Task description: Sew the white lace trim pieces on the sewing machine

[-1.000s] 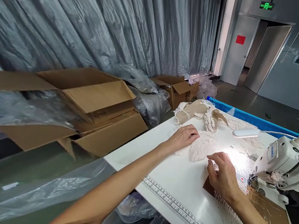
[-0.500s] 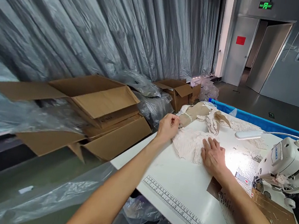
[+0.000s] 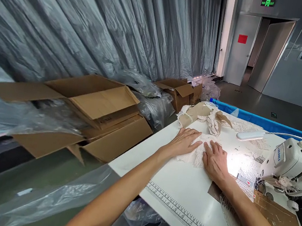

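Head view: cream lace piece (image 3: 197,154) lying flat on the white table (image 3: 183,185), near its left edge, between the beige fabric bundle (image 3: 197,112) farther off and the printed ruler scale (image 3: 189,220) nearer in, well apart from the sewing machine (image 3: 287,158). Left hand (image 3: 184,142) resting palm down on the left part of the lace, fingers straight and close together, gripping nothing. Right hand (image 3: 215,160) likewise palm down on the right part, fingers slightly fanned, also gripping nothing; tips of both hands close to each other over the middle of the piece. Step in hand, as judged: flattening the lace against the tabletop. For a good result, press with whole palms rather than fingertips, stroke outward from the centre toward the edges, keep the pressure light so as not to stretch or snag the open mesh, and pin one side down while smoothing the other. Long axis of the lace, as far as visible around the hands, running roughly across the table, from the left edge toward the sewing machine. Ragged scalloped border facing the near side, toward the printed ruler scale; far border largely hidden under the hands, so exact outline unclear.
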### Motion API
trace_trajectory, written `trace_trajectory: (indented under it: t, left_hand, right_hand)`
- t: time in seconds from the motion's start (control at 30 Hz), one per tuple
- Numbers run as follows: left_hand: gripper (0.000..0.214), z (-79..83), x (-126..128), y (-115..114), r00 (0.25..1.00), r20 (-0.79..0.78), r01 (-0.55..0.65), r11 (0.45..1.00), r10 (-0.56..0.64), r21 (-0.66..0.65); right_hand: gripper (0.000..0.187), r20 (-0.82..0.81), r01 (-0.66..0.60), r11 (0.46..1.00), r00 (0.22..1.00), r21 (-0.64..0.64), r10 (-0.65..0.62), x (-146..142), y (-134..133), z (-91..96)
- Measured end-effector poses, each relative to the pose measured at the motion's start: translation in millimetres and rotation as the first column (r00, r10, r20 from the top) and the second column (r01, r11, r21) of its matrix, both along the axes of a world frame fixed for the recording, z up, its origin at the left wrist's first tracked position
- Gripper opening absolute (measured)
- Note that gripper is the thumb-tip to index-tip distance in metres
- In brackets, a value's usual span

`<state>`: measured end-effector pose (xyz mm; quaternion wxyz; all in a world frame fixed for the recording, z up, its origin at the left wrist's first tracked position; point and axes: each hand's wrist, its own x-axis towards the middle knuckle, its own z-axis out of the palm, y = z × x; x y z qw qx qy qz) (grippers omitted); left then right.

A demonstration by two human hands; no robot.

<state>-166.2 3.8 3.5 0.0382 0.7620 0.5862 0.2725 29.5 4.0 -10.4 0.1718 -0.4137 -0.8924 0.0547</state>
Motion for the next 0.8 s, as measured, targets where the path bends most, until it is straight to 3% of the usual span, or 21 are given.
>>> trace_trajectory:
  t: [0.13, 0.3, 0.5, 0.63, 0.8]
  left_hand:
    - [0.044, 7.4, 0.0, -7.7, 0.992, 0.009, 0.127, 0.983, -0.127, -0.131]
    - [0.047, 14.0, 14.1, -17.1, 0.943, 0.132, 0.330, 0.902, -0.304, -0.279]
    - [0.052, 14.3, 19.8, -21.8, 0.958, 0.102, 0.287, 0.905, -0.268, -0.314]
    - [0.055, 14.5, 17.7, -23.3, 0.959, 0.076, 0.284, 0.905, -0.274, -0.318]
    - [0.058, 12.5, 15.3, -22.1, 0.959, 0.062, 0.280, 0.904, -0.275, -0.323]
  right_hand:
    - [0.030, -0.099, -0.030, 0.999, 0.995, 0.020, 0.032, 17.2, -6.0, 5.4]
    - [0.023, -0.235, 0.039, 0.999, 0.972, 0.023, -0.033, 41.6, 3.2, 11.7]
    - [0.020, -0.209, -0.007, 0.997, 0.978, -0.078, -0.009, 49.5, 4.7, 12.3]
    - [0.023, -0.084, -0.029, 0.994, 0.996, -0.109, 0.020, 46.6, 1.0, 17.4]
    - [0.019, 0.048, -0.057, 0.997, 0.997, -0.044, 0.059, 46.3, -3.3, 23.8]
